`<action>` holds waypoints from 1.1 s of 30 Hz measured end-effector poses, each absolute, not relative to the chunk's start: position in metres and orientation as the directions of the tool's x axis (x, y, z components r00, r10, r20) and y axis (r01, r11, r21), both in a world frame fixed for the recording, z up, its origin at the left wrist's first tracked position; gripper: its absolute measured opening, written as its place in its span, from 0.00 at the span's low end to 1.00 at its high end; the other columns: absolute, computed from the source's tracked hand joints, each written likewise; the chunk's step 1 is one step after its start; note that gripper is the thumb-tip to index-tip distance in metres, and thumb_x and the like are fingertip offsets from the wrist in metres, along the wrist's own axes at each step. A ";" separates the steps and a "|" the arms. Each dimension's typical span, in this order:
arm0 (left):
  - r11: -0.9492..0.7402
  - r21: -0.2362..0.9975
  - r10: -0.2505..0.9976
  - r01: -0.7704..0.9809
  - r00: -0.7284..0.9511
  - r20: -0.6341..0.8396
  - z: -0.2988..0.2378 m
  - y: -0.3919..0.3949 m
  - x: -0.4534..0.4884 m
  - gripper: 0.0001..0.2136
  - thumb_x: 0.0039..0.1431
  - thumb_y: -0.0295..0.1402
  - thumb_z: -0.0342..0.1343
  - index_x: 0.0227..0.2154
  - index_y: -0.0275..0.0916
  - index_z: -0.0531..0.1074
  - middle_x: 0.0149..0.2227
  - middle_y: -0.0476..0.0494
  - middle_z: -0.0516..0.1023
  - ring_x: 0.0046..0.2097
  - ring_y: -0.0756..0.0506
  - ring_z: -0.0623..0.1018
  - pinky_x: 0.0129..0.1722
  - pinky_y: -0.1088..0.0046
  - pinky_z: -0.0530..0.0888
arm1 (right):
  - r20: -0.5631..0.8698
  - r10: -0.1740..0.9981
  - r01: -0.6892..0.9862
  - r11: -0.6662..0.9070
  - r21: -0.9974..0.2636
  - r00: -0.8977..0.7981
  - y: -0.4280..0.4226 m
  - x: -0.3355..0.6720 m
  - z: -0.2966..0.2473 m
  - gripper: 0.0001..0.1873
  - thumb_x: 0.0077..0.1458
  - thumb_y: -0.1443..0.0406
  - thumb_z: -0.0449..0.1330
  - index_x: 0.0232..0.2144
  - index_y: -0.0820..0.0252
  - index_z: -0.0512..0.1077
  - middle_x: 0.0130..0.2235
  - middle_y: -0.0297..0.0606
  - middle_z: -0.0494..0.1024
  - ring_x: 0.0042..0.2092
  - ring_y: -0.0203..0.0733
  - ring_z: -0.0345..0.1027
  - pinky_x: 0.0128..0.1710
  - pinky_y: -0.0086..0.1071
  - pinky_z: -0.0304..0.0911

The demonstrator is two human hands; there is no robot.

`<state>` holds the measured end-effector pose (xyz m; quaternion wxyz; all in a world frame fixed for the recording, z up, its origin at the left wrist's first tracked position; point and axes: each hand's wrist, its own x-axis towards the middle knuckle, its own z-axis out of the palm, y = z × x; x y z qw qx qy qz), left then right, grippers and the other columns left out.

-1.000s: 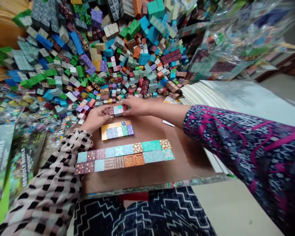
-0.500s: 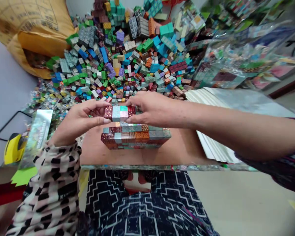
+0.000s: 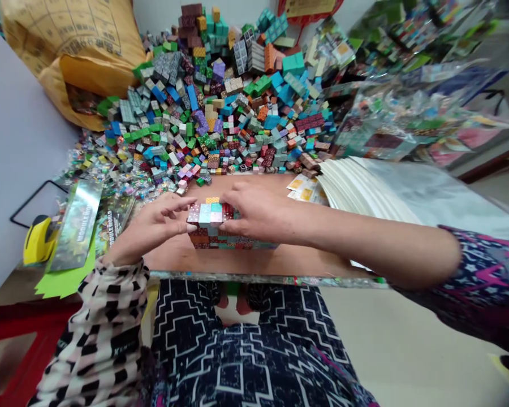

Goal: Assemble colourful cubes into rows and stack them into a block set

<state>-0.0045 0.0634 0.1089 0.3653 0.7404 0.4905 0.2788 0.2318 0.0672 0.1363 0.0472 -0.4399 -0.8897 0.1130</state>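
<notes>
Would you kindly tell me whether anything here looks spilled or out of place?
Only the block heap: it spills onto the board. The block row between the left hand and right hand looks square.

A small row of blocks (image 3: 210,213) sits on a block stack (image 3: 229,240) mid-board (image 3: 280,263). A big block pile (image 3: 229,102) lies behind the board's far edge.

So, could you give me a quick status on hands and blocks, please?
Left hand, right hand pinching short block row. Row sits atop block stack. Loose pile behind, apart.
</notes>
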 end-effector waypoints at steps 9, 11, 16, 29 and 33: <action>-0.074 0.957 0.972 0.281 0.236 0.006 0.071 0.036 -0.003 0.30 0.53 0.39 0.63 0.59 0.46 0.64 0.61 0.42 0.66 0.62 0.38 0.64 0.62 0.55 0.60 | 0.018 0.783 0.763 0.611 -0.210 -0.622 0.066 0.236 0.124 0.21 0.56 0.52 0.54 0.43 0.61 0.71 0.38 0.45 0.69 0.35 0.43 0.61 0.32 0.33 0.51; -0.099 0.948 0.976 0.301 0.215 0.033 0.064 0.033 -0.001 0.27 0.56 0.40 0.60 0.59 0.45 0.64 0.63 0.44 0.64 0.64 0.40 0.61 0.65 0.56 0.56 | 0.022 0.783 0.762 0.612 -0.213 -0.622 0.066 0.235 0.122 0.20 0.56 0.52 0.54 0.42 0.61 0.71 0.38 0.45 0.69 0.36 0.44 0.62 0.32 0.34 0.52; -0.156 0.893 0.976 0.422 0.202 0.075 0.059 0.025 0.012 0.22 0.61 0.43 0.52 0.56 0.42 0.68 0.61 0.43 0.66 0.64 0.39 0.62 0.66 0.55 0.53 | 0.007 0.795 0.781 0.598 -0.178 -0.607 0.067 0.228 0.123 0.20 0.57 0.52 0.54 0.41 0.61 0.72 0.38 0.45 0.69 0.36 0.45 0.63 0.33 0.35 0.53; -0.137 0.987 0.989 0.084 -0.035 0.141 0.030 0.017 0.032 0.28 0.65 0.52 0.33 0.65 0.53 0.50 0.69 0.54 0.48 0.69 0.46 0.47 0.68 0.63 0.46 | 0.198 0.944 0.381 0.086 -0.920 0.263 0.034 0.291 0.078 0.34 0.62 0.43 0.35 0.59 0.54 0.61 0.58 0.42 0.67 0.61 0.46 0.58 0.61 0.46 0.53; -0.163 0.985 0.986 0.050 -0.013 0.164 0.031 0.022 0.039 0.30 0.63 0.54 0.27 0.65 0.52 0.50 0.69 0.54 0.46 0.69 0.48 0.47 0.68 0.66 0.45 | 0.000 0.961 0.108 -0.030 -0.994 0.275 0.027 0.285 0.041 0.40 0.61 0.43 0.27 0.63 0.57 0.52 0.62 0.44 0.63 0.64 0.42 0.53 0.63 0.43 0.51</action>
